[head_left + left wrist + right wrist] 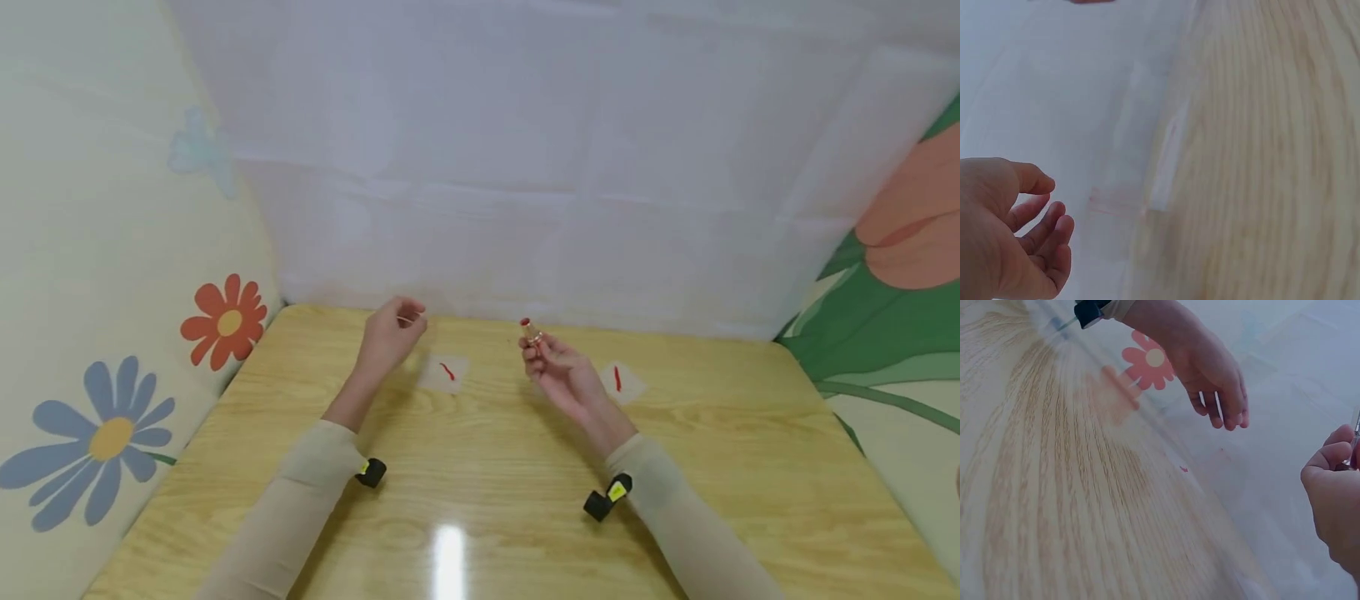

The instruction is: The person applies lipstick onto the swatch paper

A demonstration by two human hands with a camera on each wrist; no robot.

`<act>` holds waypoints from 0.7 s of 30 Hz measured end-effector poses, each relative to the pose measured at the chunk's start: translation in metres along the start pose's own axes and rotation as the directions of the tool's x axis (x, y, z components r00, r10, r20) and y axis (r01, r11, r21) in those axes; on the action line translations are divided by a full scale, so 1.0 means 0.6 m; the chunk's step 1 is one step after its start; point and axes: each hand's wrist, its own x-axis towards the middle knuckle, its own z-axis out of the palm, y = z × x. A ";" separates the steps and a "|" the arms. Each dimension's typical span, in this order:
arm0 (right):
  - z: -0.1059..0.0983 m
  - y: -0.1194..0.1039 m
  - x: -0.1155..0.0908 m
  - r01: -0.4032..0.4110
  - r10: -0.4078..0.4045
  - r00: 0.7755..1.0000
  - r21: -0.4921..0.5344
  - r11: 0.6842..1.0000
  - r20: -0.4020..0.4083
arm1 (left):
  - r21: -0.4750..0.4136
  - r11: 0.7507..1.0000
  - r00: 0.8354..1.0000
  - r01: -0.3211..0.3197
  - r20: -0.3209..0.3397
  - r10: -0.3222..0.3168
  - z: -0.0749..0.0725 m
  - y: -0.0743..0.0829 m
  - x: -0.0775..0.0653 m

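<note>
My right hand [567, 377] grips a lipstick [532, 333] with a gold tube, its red tip pointing up and away, above the table. In the right wrist view only part of the lipstick [1356, 455] shows, at the right edge beside the fingers. Near the far left of the table my left hand [388, 340] hovers with loosely bent fingers and holds nothing. The left wrist view shows a gap between its thumb and fingers. A small white paper [432, 377] with a red stroke lies just right of that hand. Another marked paper [632, 387] sits right of the right hand, partly covered by it.
The wooden table [510, 467] meets a hanging white cloth [525, 167] at its back edge. Flower-printed cloths stand at the left [90, 250] and right [900, 350]. A black wrist camera [597, 505] juts from the right cuff, another camera [372, 473] from the left.
</note>
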 end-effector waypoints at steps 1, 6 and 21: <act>0.000 0.000 0.000 0.000 0.000 1.000 0.003 1.000 -0.004 | 0.011 1.000 1.000 0.006 0.009 -0.006 -0.001 -0.006 0.004; -0.001 0.001 0.002 0.014 -0.014 0.999 0.006 1.000 -0.031 | 0.068 0.997 0.991 0.034 0.129 -0.042 0.001 -0.030 0.020; -0.004 -0.006 0.002 0.023 -0.028 0.994 -0.044 0.999 -0.106 | 0.125 0.992 0.979 0.006 0.201 -0.031 0.015 -0.053 0.029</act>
